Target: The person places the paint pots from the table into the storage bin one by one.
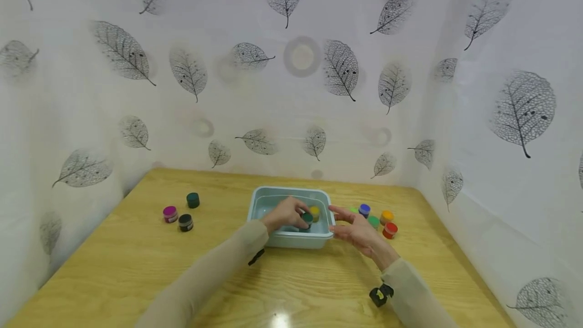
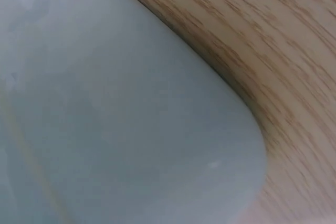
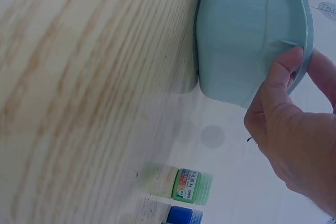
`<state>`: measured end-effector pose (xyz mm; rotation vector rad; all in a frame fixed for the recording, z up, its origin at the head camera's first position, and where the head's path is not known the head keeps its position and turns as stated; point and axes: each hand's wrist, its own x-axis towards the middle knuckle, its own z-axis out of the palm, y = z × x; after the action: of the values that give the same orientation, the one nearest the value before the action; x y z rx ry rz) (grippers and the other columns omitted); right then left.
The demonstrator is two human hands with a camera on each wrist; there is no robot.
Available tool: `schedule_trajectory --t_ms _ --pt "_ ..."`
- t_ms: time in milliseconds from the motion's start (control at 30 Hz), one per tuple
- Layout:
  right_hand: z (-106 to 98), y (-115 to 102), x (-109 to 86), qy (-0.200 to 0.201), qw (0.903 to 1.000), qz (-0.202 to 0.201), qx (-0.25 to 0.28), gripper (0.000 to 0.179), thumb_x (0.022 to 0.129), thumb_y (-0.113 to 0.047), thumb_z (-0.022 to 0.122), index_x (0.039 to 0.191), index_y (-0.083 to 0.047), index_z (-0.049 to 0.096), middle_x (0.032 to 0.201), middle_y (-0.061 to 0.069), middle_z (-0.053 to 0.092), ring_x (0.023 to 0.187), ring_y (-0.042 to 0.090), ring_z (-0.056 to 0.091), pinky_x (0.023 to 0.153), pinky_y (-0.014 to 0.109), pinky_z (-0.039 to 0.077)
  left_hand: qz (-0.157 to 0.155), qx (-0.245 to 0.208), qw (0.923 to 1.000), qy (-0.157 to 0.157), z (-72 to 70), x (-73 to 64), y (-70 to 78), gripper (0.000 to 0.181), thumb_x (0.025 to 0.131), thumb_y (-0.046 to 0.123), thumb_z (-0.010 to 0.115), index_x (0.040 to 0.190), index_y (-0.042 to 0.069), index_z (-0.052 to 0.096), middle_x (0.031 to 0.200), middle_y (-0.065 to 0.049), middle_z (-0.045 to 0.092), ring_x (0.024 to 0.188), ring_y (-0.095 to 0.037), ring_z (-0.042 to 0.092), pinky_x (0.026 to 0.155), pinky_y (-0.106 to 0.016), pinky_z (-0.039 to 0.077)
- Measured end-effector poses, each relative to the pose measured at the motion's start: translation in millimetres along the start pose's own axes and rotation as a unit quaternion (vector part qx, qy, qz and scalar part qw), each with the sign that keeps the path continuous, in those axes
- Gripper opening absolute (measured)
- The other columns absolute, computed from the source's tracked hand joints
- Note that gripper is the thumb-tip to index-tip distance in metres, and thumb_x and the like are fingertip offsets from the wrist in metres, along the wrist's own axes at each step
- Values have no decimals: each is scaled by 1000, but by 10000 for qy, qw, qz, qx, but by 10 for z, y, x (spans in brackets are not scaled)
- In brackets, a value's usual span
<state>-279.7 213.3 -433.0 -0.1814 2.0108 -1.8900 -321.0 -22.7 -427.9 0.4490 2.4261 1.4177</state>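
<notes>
A pale blue-green plastic basin (image 1: 291, 241) stands on the wooden table. My left hand (image 1: 288, 213) reaches over its near rim and grips a dark green paint jar (image 1: 307, 218) inside. Beside that jar, within the basin, is a yellow paint jar (image 1: 315, 211). At the basin's right end, my right hand (image 1: 362, 233) pinches the rim; the right wrist view has its thumb (image 3: 286, 69) on the outer wall below the lip. The left wrist view shows only the basin's outer wall (image 2: 147, 114) and wood, with the left hand out of sight.
On the left are a magenta jar (image 1: 170, 213), another dark green jar (image 1: 193, 200) and a black jar (image 1: 185, 222). Right of the basin stand blue (image 1: 364, 210), orange (image 1: 387, 216), red (image 1: 389, 230) and green (image 1: 373, 221) jars. A leaf-print curtain (image 1: 291, 105) surrounds the table.
</notes>
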Motion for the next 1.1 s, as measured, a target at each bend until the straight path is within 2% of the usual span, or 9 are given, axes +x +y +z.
schedule_trajectory --t_ms 267,433,633,967,1100 --pt "7 -23 -5 21 10000 74 -48 67 92 -5 67 151 -8 36 145 26 33 99 16 63 86 27 58 -37 337 9994 68 89 53 -10 42 69 -3 83 109 1 72 105 -14 70 90 -21 63 75 -29 59" --pt "10 -43 -5 141 9998 148 -29 67 91 -5 68 151 -8 38 144 25 35 95 14 62 85 26 58 -46 440 9989 158 100 79 -13 40 68 -3 84 106 2 74 105 -13 70 90 -22 64 74 -29 59" --pt "3 -35 2 122 9998 139 5 67 92 -4 67 151 -8 37 146 26 34 100 17 63 87 26 58 -72 607 9980 184 101 99 -22 39 68 -2 85 105 4 75 102 -10 71 90 -20 63 74 -27 57" --pt "2 -31 14 126 9998 132 -3 67 91 -5 68 151 -7 38 147 26 32 101 19 63 87 28 58 -17 604 9979 225 102 106 -33 38 68 -1 85 105 2 74 101 -10 72 84 -16 63 72 -24 54" --pt "4 -27 9 145 9998 150 16 67 91 -4 68 150 -8 38 145 26 34 98 16 63 86 27 58 -193 146 9996 126 105 103 -32 38 69 -5 82 106 -2 72 96 -13 71 75 -16 64 70 -28 60"
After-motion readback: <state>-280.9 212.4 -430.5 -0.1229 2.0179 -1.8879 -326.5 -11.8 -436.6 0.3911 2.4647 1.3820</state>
